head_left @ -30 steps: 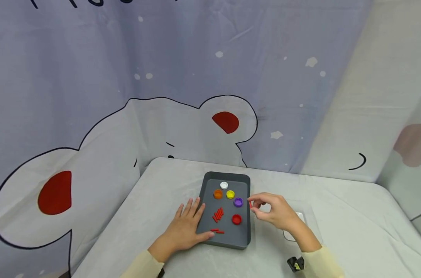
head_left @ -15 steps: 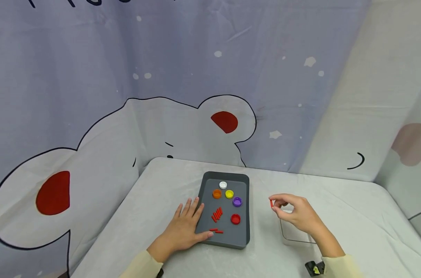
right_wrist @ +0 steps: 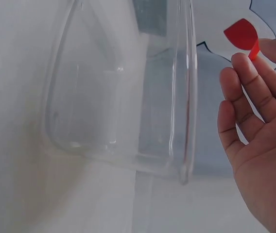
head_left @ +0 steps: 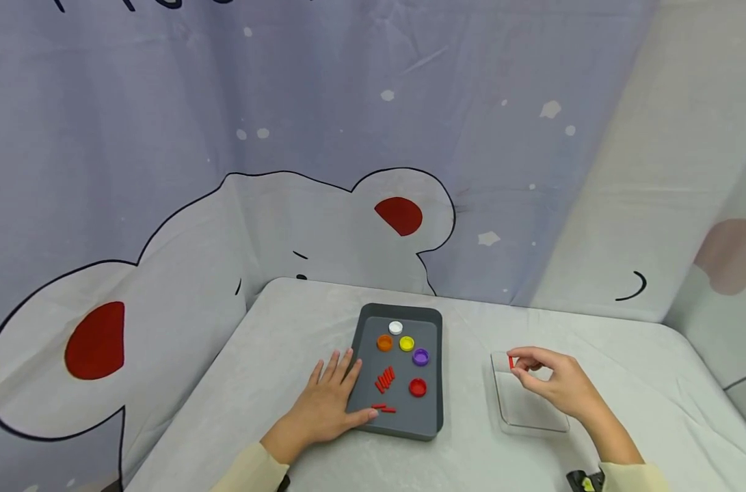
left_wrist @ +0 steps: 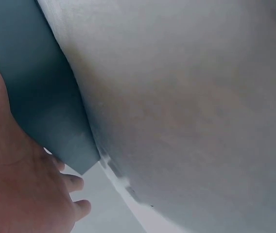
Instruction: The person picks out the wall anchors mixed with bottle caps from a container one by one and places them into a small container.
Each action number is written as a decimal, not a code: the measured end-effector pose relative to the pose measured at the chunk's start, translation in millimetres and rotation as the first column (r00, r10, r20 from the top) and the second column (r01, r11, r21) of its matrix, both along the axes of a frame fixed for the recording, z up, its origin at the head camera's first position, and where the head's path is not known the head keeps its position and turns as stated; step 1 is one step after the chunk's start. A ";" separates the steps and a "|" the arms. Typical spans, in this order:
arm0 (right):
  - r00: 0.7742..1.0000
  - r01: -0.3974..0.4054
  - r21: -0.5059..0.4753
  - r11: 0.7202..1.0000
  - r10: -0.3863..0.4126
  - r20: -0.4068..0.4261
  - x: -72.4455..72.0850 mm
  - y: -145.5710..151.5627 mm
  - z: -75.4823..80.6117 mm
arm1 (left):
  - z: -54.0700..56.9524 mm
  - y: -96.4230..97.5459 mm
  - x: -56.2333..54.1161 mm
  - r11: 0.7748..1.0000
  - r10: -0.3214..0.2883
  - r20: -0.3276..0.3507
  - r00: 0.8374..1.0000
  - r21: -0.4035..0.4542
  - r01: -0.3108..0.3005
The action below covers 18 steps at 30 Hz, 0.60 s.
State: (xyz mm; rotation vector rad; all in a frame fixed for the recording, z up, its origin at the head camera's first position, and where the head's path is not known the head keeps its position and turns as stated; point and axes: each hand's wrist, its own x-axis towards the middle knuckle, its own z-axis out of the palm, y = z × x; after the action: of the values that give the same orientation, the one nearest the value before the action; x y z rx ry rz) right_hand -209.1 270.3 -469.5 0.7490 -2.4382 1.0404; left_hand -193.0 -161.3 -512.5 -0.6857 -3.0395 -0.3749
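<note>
My right hand (head_left: 557, 384) pinches a small red stick (head_left: 511, 363) between thumb and index finger, over the far left corner of a clear plastic box (head_left: 523, 410). In the right wrist view the stick (right_wrist: 254, 50) shows at the fingertips, with the box wall (right_wrist: 190, 97) left of the hand. Spread flat, my left hand (head_left: 323, 406) rests on the left edge of a grey tray (head_left: 406, 425); its thumb reaches over the near rim. Several more red sticks (head_left: 386, 379) lie in the tray, two of them (head_left: 383, 408) beside the left thumb.
Also in the tray are small round caps: white (head_left: 396, 328), orange (head_left: 384, 343), yellow (head_left: 406, 344), purple (head_left: 420, 357) and red (head_left: 418, 387). A white cloth covers the table (head_left: 311, 314). A printed curtain (head_left: 323, 137) hangs behind it.
My right hand has carried the red stick rightward, from beside the tray's right edge to over the clear box. The left hand has stayed on the tray.
</note>
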 end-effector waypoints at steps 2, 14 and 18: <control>1.000 0.010 0.006 1.000 -0.010 -0.001 0.2 2.6 -1.1 | -0.1 0.1 0.1 1.000 -0.001 0.002 1.000 -0.003 0.001; 0.997 0.067 0.026 0.997 -0.068 0.035 5.0 14.0 -4.9 | -3.1 -1.1 0.7 1.000 -0.014 -0.029 0.999 0.023 0.014; 0.994 0.088 0.034 0.996 -0.090 0.059 4.7 16.3 -4.9 | -6.8 -2.3 -0.4 0.999 -0.020 -0.053 0.998 0.029 0.021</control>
State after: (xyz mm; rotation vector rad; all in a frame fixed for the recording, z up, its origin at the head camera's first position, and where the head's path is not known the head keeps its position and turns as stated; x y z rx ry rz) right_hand -204.4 286.6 -474.4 0.6206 -2.5197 1.0075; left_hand -193.4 -163.6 -519.3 -0.7141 -2.9735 -0.3946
